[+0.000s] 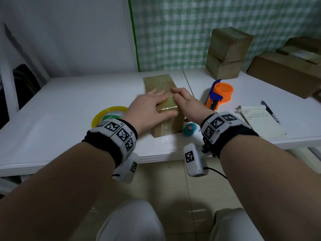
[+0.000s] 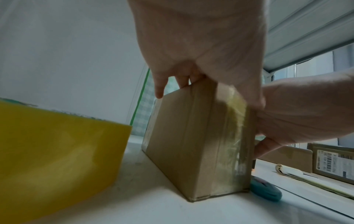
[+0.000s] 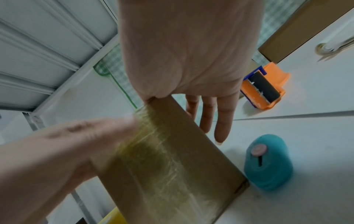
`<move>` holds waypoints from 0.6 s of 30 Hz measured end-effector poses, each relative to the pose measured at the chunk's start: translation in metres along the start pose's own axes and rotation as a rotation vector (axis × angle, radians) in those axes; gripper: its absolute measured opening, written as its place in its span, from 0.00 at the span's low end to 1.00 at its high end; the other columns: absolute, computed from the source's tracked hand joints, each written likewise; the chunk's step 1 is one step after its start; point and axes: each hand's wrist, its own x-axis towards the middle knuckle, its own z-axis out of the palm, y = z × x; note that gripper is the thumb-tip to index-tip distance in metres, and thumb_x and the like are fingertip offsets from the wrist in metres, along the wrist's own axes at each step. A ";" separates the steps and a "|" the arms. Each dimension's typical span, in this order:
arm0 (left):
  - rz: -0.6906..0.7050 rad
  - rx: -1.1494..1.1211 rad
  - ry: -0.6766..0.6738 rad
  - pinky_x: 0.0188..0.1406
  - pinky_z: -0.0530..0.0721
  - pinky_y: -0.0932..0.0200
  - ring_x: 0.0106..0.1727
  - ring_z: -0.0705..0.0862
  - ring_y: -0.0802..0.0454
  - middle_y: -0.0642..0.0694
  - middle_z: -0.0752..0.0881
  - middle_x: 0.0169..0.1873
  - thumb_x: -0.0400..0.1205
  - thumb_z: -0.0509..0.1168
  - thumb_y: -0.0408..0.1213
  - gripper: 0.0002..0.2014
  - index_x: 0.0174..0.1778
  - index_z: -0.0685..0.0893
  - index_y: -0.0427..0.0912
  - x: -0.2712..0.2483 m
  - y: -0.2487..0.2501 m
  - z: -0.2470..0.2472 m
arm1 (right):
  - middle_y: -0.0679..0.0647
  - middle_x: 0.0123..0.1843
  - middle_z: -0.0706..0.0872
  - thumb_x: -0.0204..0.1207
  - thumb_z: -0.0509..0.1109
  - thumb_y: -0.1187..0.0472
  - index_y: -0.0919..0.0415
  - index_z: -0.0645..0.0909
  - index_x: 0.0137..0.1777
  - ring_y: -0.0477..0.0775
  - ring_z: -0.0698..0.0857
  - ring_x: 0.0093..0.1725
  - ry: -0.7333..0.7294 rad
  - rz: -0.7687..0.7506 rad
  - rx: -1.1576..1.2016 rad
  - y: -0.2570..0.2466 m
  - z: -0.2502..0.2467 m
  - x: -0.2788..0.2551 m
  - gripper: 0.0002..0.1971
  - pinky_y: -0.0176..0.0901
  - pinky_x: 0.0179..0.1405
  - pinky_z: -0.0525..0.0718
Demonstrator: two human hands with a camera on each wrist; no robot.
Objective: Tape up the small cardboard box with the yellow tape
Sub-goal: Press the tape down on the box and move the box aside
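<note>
The small cardboard box (image 1: 160, 84) lies lengthwise in the middle of the white table (image 1: 66, 105). A strip of yellowish clear tape (image 3: 162, 159) runs over its top and down its near end (image 2: 231, 144). My left hand (image 1: 152, 105) lies flat on the near part of the top, fingers straight, thumb along the near edge. My right hand (image 1: 184, 100) rests on the top's right edge, and its straight fingers (image 3: 222, 121) reach down the right side. The yellow tape roll (image 1: 108, 115) lies on the table left of the box, partly behind my left wrist.
An orange and blue tape dispenser (image 1: 220, 94) stands right of the box. A small teal cutter (image 1: 190, 129) lies by the box's near right corner. A notebook (image 1: 258, 120) and pen (image 1: 271, 112) lie further right. Stacked boxes (image 1: 227, 53) and more cartons (image 1: 286, 70) fill the back right.
</note>
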 end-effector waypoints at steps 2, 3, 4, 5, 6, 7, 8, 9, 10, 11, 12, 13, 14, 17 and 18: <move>-0.029 -0.020 0.061 0.81 0.61 0.54 0.82 0.64 0.53 0.52 0.72 0.78 0.76 0.64 0.60 0.31 0.75 0.74 0.54 0.000 0.005 0.002 | 0.56 0.73 0.75 0.86 0.49 0.49 0.46 0.64 0.79 0.50 0.73 0.59 -0.017 -0.003 0.001 0.001 -0.002 -0.001 0.22 0.45 0.60 0.76; -0.033 -0.006 0.080 0.81 0.62 0.54 0.82 0.65 0.52 0.52 0.73 0.78 0.77 0.63 0.60 0.30 0.74 0.75 0.54 0.001 0.006 0.004 | 0.56 0.74 0.74 0.86 0.49 0.49 0.46 0.64 0.79 0.50 0.72 0.59 -0.022 -0.004 -0.001 0.001 -0.002 -0.001 0.22 0.44 0.59 0.75; -0.033 0.009 0.090 0.80 0.63 0.54 0.82 0.65 0.52 0.52 0.73 0.78 0.77 0.63 0.60 0.30 0.74 0.75 0.54 0.001 0.006 0.006 | 0.56 0.75 0.74 0.86 0.49 0.49 0.46 0.64 0.79 0.50 0.72 0.59 -0.025 -0.006 0.000 0.002 -0.002 -0.001 0.22 0.43 0.59 0.75; -0.029 0.025 0.092 0.80 0.64 0.53 0.82 0.65 0.51 0.52 0.73 0.78 0.77 0.63 0.60 0.30 0.75 0.74 0.53 0.001 0.006 0.008 | 0.56 0.75 0.74 0.86 0.49 0.49 0.46 0.64 0.79 0.50 0.72 0.60 -0.029 -0.009 0.003 0.003 -0.002 -0.001 0.22 0.43 0.59 0.74; -0.025 0.040 0.088 0.80 0.65 0.52 0.82 0.65 0.51 0.52 0.72 0.78 0.77 0.62 0.60 0.30 0.75 0.74 0.53 0.002 0.006 0.010 | 0.56 0.75 0.73 0.86 0.49 0.49 0.46 0.63 0.79 0.50 0.73 0.60 -0.036 -0.013 0.006 0.004 -0.003 0.000 0.22 0.43 0.58 0.74; -0.020 0.056 0.080 0.80 0.65 0.51 0.82 0.64 0.50 0.51 0.72 0.78 0.77 0.63 0.59 0.31 0.76 0.73 0.53 0.003 0.005 0.011 | 0.56 0.75 0.73 0.86 0.49 0.49 0.47 0.63 0.79 0.50 0.73 0.60 -0.042 -0.018 0.008 0.005 -0.003 0.000 0.22 0.42 0.57 0.74; -0.016 0.071 0.070 0.80 0.65 0.50 0.82 0.64 0.49 0.51 0.71 0.79 0.77 0.63 0.59 0.31 0.76 0.72 0.53 0.003 0.004 0.012 | 0.56 0.75 0.74 0.86 0.49 0.49 0.47 0.63 0.79 0.50 0.73 0.60 -0.047 -0.023 0.008 0.005 -0.004 0.000 0.22 0.42 0.56 0.73; -0.016 0.082 0.059 0.80 0.65 0.49 0.82 0.63 0.49 0.51 0.70 0.79 0.77 0.64 0.59 0.32 0.77 0.71 0.53 0.004 0.004 0.012 | 0.56 0.74 0.74 0.86 0.50 0.48 0.47 0.63 0.79 0.49 0.73 0.59 -0.052 -0.029 0.005 0.005 -0.005 0.000 0.22 0.41 0.56 0.72; -0.021 0.087 0.048 0.80 0.65 0.49 0.83 0.63 0.49 0.51 0.70 0.79 0.76 0.64 0.59 0.33 0.77 0.70 0.53 0.004 0.004 0.012 | 0.55 0.74 0.73 0.86 0.50 0.48 0.48 0.63 0.79 0.48 0.73 0.59 -0.059 -0.037 -0.006 0.006 -0.007 0.000 0.22 0.41 0.55 0.72; -0.026 0.090 0.042 0.80 0.65 0.48 0.83 0.63 0.49 0.52 0.69 0.80 0.76 0.65 0.59 0.33 0.78 0.70 0.54 0.004 0.005 0.012 | 0.54 0.74 0.73 0.86 0.51 0.48 0.49 0.63 0.80 0.47 0.73 0.58 -0.070 -0.048 -0.024 0.006 -0.008 0.000 0.23 0.40 0.55 0.71; -0.027 0.095 0.040 0.80 0.65 0.48 0.83 0.63 0.49 0.52 0.69 0.80 0.75 0.66 0.59 0.33 0.77 0.70 0.55 0.003 0.005 0.012 | 0.53 0.72 0.74 0.85 0.52 0.47 0.50 0.62 0.80 0.46 0.73 0.56 -0.084 -0.060 -0.047 0.007 -0.010 0.000 0.24 0.38 0.53 0.72; -0.026 0.102 0.040 0.79 0.66 0.47 0.83 0.63 0.49 0.52 0.69 0.79 0.75 0.66 0.58 0.33 0.77 0.70 0.56 0.003 0.006 0.011 | 0.52 0.69 0.74 0.84 0.54 0.45 0.50 0.61 0.80 0.44 0.74 0.54 -0.100 -0.073 -0.078 0.007 -0.011 0.000 0.26 0.35 0.50 0.73; -0.023 0.108 0.040 0.79 0.67 0.46 0.82 0.63 0.49 0.53 0.70 0.79 0.75 0.67 0.58 0.32 0.76 0.71 0.57 0.002 0.007 0.011 | 0.51 0.66 0.75 0.83 0.55 0.44 0.51 0.60 0.80 0.44 0.75 0.52 -0.113 -0.086 -0.117 0.006 -0.012 0.000 0.27 0.33 0.47 0.73; -0.029 0.109 0.043 0.79 0.67 0.46 0.83 0.63 0.49 0.53 0.69 0.80 0.72 0.70 0.57 0.36 0.77 0.70 0.55 0.000 0.008 0.011 | 0.55 0.72 0.77 0.79 0.60 0.41 0.51 0.60 0.80 0.52 0.79 0.64 -0.126 -0.112 -0.269 0.006 -0.016 0.004 0.31 0.37 0.60 0.74; -0.032 0.107 0.039 0.79 0.67 0.46 0.83 0.62 0.50 0.53 0.69 0.80 0.71 0.72 0.56 0.38 0.78 0.69 0.54 -0.001 0.007 0.011 | 0.55 0.73 0.77 0.78 0.62 0.40 0.50 0.61 0.79 0.55 0.79 0.67 -0.129 -0.115 -0.314 0.006 -0.018 0.004 0.33 0.40 0.64 0.74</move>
